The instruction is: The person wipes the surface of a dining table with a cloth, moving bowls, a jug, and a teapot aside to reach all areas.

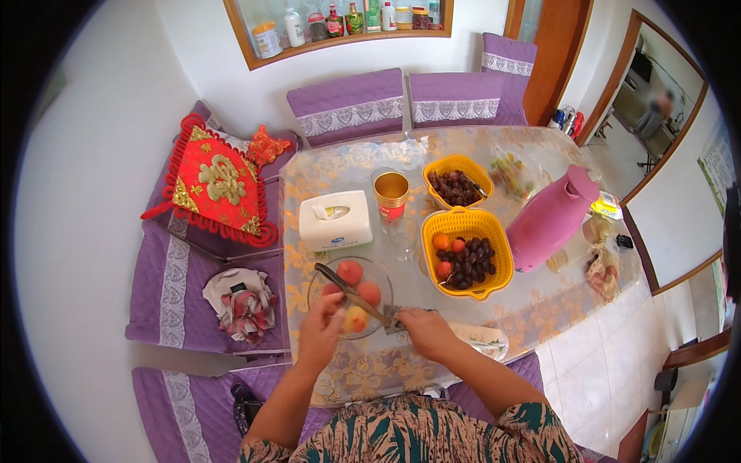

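Note:
A clear glass bowl [310, 287] of peaches [369, 292] stands near the table's left front. Across it slants a knife [366, 304] with a black handle, its tip toward my right hand. My left hand [320, 332] is at the bowl's near left side, fingers bent and apart, slightly blurred, with nothing visible in them. A yellowish peach [355, 319] lies just beside those fingers. My right hand [426, 332] is closed on a small dark grey thing [397, 321] right of the bowl; whether it is cloth I cannot tell.
Behind the bowl stand a white tissue box [336, 222] and stacked gold paper cups [391, 189]. Yellow baskets [503, 266] hold grapes and other fruit, beside a pink thermos jug [552, 220]. Plastic bags [603, 274] lie at the right edge. Purple-covered chairs [351, 104] surround the table.

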